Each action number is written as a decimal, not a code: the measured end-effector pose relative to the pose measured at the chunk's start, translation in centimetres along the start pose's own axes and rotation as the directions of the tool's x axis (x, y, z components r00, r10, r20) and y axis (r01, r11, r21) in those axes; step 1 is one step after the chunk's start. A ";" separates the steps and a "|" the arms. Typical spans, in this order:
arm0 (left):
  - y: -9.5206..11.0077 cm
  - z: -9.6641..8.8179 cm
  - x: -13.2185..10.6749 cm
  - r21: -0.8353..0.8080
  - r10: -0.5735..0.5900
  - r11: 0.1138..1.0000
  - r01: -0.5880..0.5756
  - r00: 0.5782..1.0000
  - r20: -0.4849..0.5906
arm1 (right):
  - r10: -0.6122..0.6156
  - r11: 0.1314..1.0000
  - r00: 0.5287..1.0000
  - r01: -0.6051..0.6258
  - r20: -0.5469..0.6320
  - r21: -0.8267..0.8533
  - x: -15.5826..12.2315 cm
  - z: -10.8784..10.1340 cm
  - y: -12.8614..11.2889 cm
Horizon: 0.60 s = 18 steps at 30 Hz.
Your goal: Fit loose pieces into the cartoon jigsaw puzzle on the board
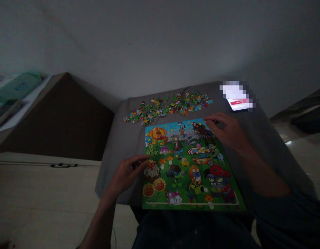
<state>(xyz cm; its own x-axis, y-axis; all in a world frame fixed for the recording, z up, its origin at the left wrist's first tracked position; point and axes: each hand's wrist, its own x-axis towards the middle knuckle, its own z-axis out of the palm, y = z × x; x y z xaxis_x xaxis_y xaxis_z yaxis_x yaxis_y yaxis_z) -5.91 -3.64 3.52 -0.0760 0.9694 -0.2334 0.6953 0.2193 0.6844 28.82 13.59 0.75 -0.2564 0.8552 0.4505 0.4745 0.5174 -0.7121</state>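
A colourful jigsaw board (186,183) with cartoon plants and zombies lies flat near my lap, a pale line running along its lower edge. My left hand (127,173) rests at the board's left side, its fingers stretched out and the fingertips over the edge. At the far right corner is my right hand (226,129), thumb and forefinger pinched together. Whatever is between those fingertips is too small to make out. Beyond the board, loose jigsaw pieces (184,104) are spread in a heap.
A grey cloth-covered surface (123,145) carries the board and pieces. A phone with a lit screen (239,103) lies at the far right. Behind stands a pale wall (154,45). To the left, a dark cabinet (61,121) has a green packet (18,86) on top.
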 end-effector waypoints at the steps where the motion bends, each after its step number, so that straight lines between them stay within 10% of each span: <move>1: 0.0 0.1 0.0 0.001 0.002 1.000 -0.002 1.000 0.004 | -0.006 1.000 1.000 0.006 0.005 -0.003 0.0 0.0 0.0; 18: -0.8 0.8 -1.4 -0.053 -0.023 0.998 0.031 0.988 0.154 | -0.083 0.993 0.994 0.089 0.071 -0.078 -0.3 0.2 0.3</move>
<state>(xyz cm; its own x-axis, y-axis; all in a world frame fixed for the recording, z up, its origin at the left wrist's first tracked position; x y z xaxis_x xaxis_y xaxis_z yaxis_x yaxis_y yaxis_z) -5.79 -5.27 2.81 0.0190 0.9358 -0.3521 0.6538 0.2548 0.7125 28.85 13.49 0.28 -0.3541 0.8092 0.4689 0.5143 0.5873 -0.6250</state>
